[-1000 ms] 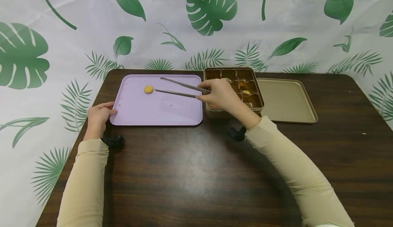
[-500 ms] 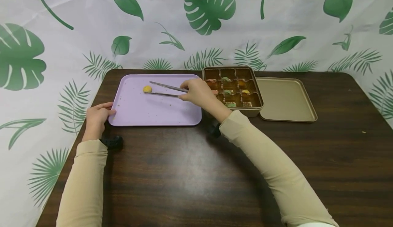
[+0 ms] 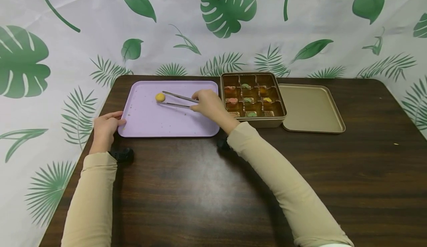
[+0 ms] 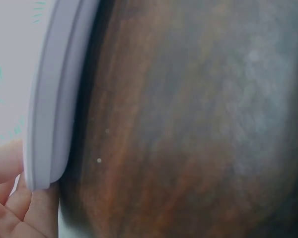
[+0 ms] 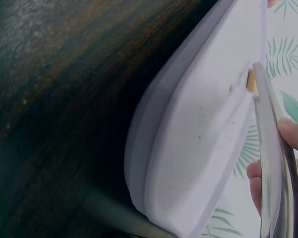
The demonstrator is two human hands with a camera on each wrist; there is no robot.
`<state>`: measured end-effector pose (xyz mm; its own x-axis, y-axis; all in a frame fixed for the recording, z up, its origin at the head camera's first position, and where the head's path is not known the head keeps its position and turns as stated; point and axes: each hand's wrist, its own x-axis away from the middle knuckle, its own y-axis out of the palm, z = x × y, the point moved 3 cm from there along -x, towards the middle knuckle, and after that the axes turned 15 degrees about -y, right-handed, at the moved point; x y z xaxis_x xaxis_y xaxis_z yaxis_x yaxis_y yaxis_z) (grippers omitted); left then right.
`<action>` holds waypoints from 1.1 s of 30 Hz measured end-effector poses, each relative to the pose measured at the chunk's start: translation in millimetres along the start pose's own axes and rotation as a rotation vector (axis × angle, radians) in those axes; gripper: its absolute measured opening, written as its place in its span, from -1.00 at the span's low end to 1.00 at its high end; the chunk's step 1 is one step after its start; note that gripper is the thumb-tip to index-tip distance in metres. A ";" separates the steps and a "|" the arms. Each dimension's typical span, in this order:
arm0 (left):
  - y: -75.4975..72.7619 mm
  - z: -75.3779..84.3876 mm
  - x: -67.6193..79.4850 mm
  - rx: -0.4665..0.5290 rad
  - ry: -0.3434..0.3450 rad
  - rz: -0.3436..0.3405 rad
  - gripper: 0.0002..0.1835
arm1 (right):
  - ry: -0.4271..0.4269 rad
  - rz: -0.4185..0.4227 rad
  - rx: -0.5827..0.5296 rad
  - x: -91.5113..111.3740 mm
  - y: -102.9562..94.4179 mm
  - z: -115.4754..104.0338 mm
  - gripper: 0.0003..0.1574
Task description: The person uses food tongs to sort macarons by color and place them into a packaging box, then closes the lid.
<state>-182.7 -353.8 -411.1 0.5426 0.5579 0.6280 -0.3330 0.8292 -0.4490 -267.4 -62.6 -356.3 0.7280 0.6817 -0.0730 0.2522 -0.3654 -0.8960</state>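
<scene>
My left hand (image 3: pixel 104 129) grips the left edge of a lilac tray (image 3: pixel 168 126), its thumb and fingers at the near corner. In the left wrist view the fingers (image 4: pixel 20 208) lie against the tray's rim (image 4: pixel 52 109). Held in my right hand (image 3: pixel 211 105) is a pair of metal tongs (image 3: pixel 180 97), pointing left over the tray. The tong tips lie on either side of a small round yellow cookie (image 3: pixel 160 97), close to it or touching. In the right wrist view, the tongs (image 5: pixel 268 119) partly cover the cookie (image 5: pixel 251 81).
Right of the tray stands a gold tin (image 3: pixel 267 122) with a brown divider; green, pink and yellow pieces sit in several compartments. A flat gold lid (image 3: pixel 310 108) lies beside it. Crumbs dot the tray. A leaf-print cloth (image 3: pixel 186 20) hangs behind the dark table (image 3: pixel 200 187).
My right hand has moved left with the tongs, from in front of the tin to over the tray. The tong tips now flank the cookie. My left hand stays at the tray's edge.
</scene>
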 end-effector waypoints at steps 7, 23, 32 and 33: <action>1.4 -0.4 -1.6 0.000 -0.004 0.006 -0.46 | 0.014 -0.011 -0.003 -0.2 1.5 -1.3 -0.55; 1.7 -2.6 2.1 0.003 -0.004 0.014 -0.47 | -0.016 0.037 0.037 5.4 -0.9 -4.7 -0.59; 2.5 -3.3 1.9 0.001 -0.005 0.028 -0.47 | -0.049 0.081 -0.005 17.6 -18.6 -10.4 -0.60; 2.6 -3.3 1.5 0.000 -0.006 0.028 -0.46 | -0.051 0.090 -0.012 19.5 -21.4 -10.0 -0.61</action>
<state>-180.2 -350.9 -413.5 0.5284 0.5808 0.6192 -0.3475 0.8134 -0.4665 -252.2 -47.8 -334.2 0.7146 0.6772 -0.1756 0.1950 -0.4338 -0.8796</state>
